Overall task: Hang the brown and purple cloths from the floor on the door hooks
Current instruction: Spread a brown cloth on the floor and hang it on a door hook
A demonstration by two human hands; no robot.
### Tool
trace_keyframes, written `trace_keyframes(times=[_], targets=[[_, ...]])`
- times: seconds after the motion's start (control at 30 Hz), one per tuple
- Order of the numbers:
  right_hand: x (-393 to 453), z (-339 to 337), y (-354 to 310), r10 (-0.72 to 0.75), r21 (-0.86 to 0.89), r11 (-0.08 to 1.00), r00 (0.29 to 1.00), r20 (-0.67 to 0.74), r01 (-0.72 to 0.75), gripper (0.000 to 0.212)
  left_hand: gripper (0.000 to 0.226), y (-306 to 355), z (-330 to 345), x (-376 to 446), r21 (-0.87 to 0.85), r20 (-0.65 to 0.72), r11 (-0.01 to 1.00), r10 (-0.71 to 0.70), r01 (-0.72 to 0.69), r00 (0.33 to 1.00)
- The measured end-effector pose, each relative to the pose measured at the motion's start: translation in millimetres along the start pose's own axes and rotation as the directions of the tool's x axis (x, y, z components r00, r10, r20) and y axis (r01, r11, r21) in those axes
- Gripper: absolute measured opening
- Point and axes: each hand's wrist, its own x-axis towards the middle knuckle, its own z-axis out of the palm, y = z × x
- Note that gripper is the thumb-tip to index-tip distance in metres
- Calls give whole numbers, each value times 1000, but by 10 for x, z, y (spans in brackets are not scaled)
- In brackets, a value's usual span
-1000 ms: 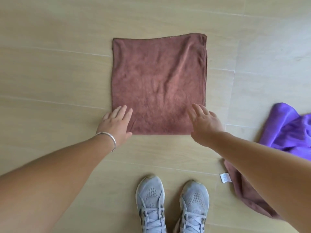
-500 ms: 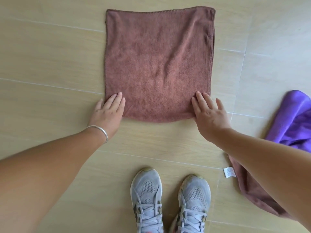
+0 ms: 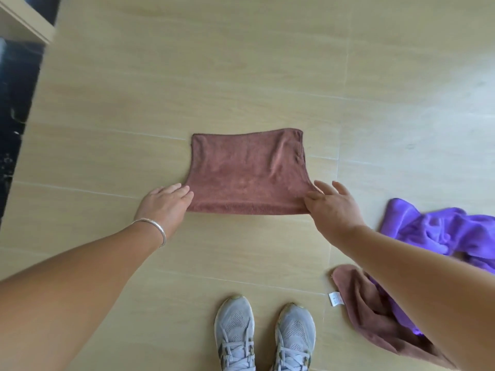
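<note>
The brown cloth point(image 3: 247, 174) lies on the floor point(image 3: 187, 76), its near edge lifting. The left hand point(image 3: 164, 203) and right hand point(image 3: 330, 207) each pinch a near corner. This looks like the pick-up step; next, raise it toward the hooks, unseen here.

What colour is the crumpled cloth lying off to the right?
Purple cloth, a bright violet, crumpled on the floor; the head view shows it.
</note>
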Motion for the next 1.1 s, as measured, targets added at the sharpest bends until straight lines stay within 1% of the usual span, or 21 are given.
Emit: trace_keyframes(times=[0.07,0.2,0.33,0.47,0.57,0.73,0.83,1.0,1.1], targets=[[-71,-306,80,21,10,1000,1000,-17,-20,37,55,-91,-297,-27,1,-15,1000,-13,13,1000],[-262,-944,248,79,22,997,996,-40,-78,42,47,-261,-938,-122,16,-105,999,-27,29,994],[-504,-1535,425,109,6,994,992,-59,-109,40,38,-423,-1546,-291,44,-125,998,-32,38,992],[-747,-2189,637,151,5,989,985,-81,-151,41,38,-592,-2191,-497,57,-162,998,-19,29,987],[-985,-2740,806,158,-13,987,979,-126,-161,41,39,-702,-2792,-727,40,-184,999,-15,23,983],[-1497,-3666,1048,160,-29,985,965,-208,-170,41,22,-878,-3826,-1267,35,-256,999,-1,10,967],[-1868,-4215,1159,155,-40,984,954,-257,-171,40,17,-998,-4454,-1649,35,-295,999,8,2,955],[-2407,-5038,1309,192,-41,975,919,-344,-219,36,15,-1177,-5456,-2246,18,-377,1000,27,-22,926],[-2698,-5503,1373,221,-32,966,884,-411,-256,32,21,-1280,-5999,-2589,16,-419,1000,29,-24,907]])
